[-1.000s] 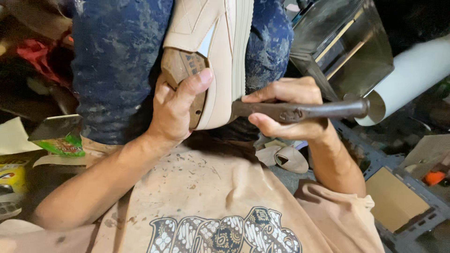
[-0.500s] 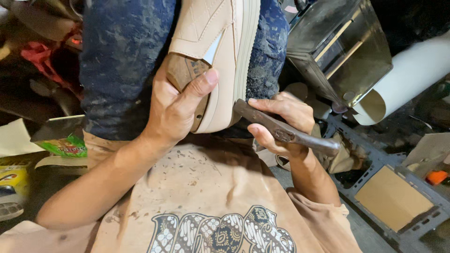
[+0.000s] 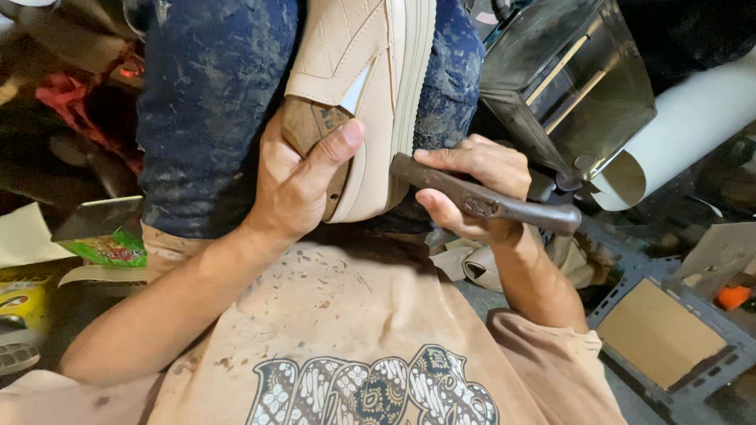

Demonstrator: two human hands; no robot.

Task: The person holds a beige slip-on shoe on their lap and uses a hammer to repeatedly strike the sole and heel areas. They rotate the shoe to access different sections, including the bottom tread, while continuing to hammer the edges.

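Partly hidden: shoe (image 3: 370, 94) top, tool (image 3: 484, 201) tip.

A beige shoe (image 3: 358, 86) stands heel-down between the person's blue-trousered knees, its quilted upper facing left and its thick, ribbed pale sole turned to the right. A brown wooden form (image 3: 311, 130) shows inside the heel opening. A dark, worn tool (image 3: 484, 201), long and bar-shaped with a metal-looking shaft, lies slanted just right of the shoe; its upper-left end rests against the sole's edge near the heel, and its other end points down to the right.
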